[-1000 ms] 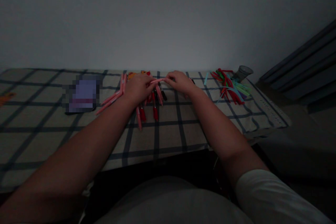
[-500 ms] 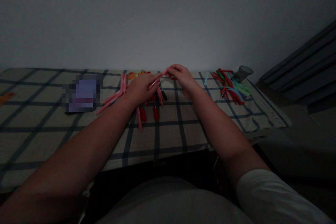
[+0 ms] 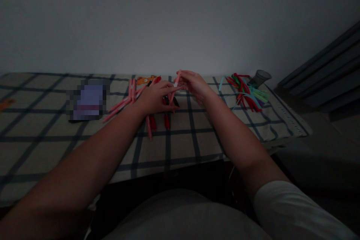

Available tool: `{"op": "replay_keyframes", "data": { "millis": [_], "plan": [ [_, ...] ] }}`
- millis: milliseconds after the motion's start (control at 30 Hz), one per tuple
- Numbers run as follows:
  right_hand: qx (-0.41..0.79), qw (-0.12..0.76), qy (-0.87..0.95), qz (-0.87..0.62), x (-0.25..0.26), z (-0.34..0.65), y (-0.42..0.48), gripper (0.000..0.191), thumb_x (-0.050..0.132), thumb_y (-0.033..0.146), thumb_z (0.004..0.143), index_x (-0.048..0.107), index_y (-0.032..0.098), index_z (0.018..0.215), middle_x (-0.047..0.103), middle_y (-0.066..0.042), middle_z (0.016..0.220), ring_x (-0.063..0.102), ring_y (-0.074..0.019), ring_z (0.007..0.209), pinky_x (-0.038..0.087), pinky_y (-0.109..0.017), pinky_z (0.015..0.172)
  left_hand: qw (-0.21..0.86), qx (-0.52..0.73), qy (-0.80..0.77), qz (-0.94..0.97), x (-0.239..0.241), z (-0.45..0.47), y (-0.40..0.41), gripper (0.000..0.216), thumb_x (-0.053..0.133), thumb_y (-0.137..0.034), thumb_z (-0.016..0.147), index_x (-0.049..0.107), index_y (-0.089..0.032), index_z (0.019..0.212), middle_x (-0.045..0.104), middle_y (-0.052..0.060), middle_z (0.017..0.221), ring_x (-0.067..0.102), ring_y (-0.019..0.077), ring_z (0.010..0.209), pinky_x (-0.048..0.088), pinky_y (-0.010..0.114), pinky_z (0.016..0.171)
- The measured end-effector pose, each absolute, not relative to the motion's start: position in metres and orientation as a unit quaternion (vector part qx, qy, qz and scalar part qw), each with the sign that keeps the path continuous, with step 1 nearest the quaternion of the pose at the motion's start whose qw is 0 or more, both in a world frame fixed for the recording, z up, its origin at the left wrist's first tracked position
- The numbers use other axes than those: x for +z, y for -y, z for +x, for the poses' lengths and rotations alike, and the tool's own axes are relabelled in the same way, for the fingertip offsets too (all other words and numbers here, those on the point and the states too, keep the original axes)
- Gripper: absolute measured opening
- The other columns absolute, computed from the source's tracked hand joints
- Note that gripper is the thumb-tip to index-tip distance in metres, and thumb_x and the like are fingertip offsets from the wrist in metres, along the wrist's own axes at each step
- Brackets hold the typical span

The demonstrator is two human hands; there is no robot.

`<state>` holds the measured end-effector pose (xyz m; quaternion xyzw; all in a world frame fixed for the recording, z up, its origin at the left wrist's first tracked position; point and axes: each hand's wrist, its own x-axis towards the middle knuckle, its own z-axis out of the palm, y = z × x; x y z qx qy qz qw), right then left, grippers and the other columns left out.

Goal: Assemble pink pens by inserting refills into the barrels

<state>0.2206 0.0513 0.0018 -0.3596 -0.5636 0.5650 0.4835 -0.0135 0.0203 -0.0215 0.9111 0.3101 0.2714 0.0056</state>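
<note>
My right hand pinches a pink pen near its top and holds it almost upright above the table. Just left of it, my left hand hovers over a loose heap of red and pink pens with its fingers stretched toward the held pen's lower end. Both hands sit close together at the far middle of the checked tablecloth. More pink pens lie fanned out to the left of my left hand.
A bundle of red, green and blue strips lies at the far right beside a small clear cup. A blurred purple object rests at the left. The wall rises straight behind the table. The room is dim.
The pink pen has swung from lying level between both hands to nearly upright in my right hand. My left hand let go of it and dropped slightly toward the heap.
</note>
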Motion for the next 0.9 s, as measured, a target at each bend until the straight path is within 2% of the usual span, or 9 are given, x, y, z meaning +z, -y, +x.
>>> {"op": "replay_keyframes", "data": {
  "millis": [133, 267, 433, 700, 900],
  "plan": [
    [0.572, 0.485, 0.556, -0.358, 0.003, 0.219, -0.049, 0.039, 0.092, 0.056, 0.092, 0.073, 0.023, 0.096, 0.077, -0.002, 0.092, 0.069, -0.0139, 0.080, 0.058, -0.025, 0.072, -0.001, 0.229, -0.337, 0.913, -0.017, -0.011, -0.015, 0.083, 0.094, -0.061, 0.091, 0.069, -0.033, 0.165, 0.080, 0.010, 0.143, 0.074, 0.0323, 0.132, 0.057, 0.042, 0.108],
    [0.583, 0.475, 0.561, -0.346, 0.002, 0.218, -0.050, 0.038, 0.092, 0.055, 0.092, 0.073, 0.022, 0.096, 0.076, -0.002, 0.091, 0.068, -0.0137, 0.080, 0.056, -0.024, 0.070, -0.020, 0.201, -0.367, 0.908, -0.010, -0.008, -0.007, 0.073, 0.091, -0.065, 0.093, 0.078, -0.029, 0.154, 0.085, 0.011, 0.134, 0.079, 0.0344, 0.125, 0.057, 0.041, 0.099],
    [0.581, 0.469, 0.567, -0.348, -0.002, 0.216, -0.053, 0.040, 0.093, 0.057, 0.091, 0.073, 0.023, 0.098, 0.078, -0.002, 0.093, 0.070, -0.0139, 0.082, 0.056, -0.023, 0.069, -0.045, 0.196, -0.370, 0.907, -0.007, -0.005, -0.004, 0.063, 0.090, -0.066, 0.092, 0.084, -0.029, 0.142, 0.087, 0.009, 0.123, 0.081, 0.0332, 0.114, 0.057, 0.040, 0.092],
    [0.593, 0.470, 0.554, -0.347, 0.005, 0.214, -0.048, 0.034, 0.093, 0.048, 0.090, 0.072, 0.023, 0.097, 0.077, -0.001, 0.092, 0.068, -0.0132, 0.080, 0.054, -0.022, 0.068, -0.066, 0.178, -0.390, 0.901, -0.006, -0.003, -0.002, 0.054, 0.089, -0.061, 0.093, 0.087, -0.029, 0.137, 0.088, 0.010, 0.119, 0.082, 0.0341, 0.113, 0.056, 0.039, 0.089],
    [0.580, 0.474, 0.560, -0.353, 0.007, 0.216, -0.047, 0.038, 0.095, 0.052, 0.089, 0.073, 0.023, 0.099, 0.076, -0.002, 0.095, 0.068, -0.0140, 0.083, 0.055, -0.024, 0.072, -0.054, 0.189, -0.381, 0.903, -0.009, -0.005, -0.006, 0.050, 0.086, -0.059, 0.096, 0.086, -0.031, 0.138, 0.088, 0.008, 0.121, 0.081, 0.0318, 0.115, 0.056, 0.039, 0.092]
  ]
}}
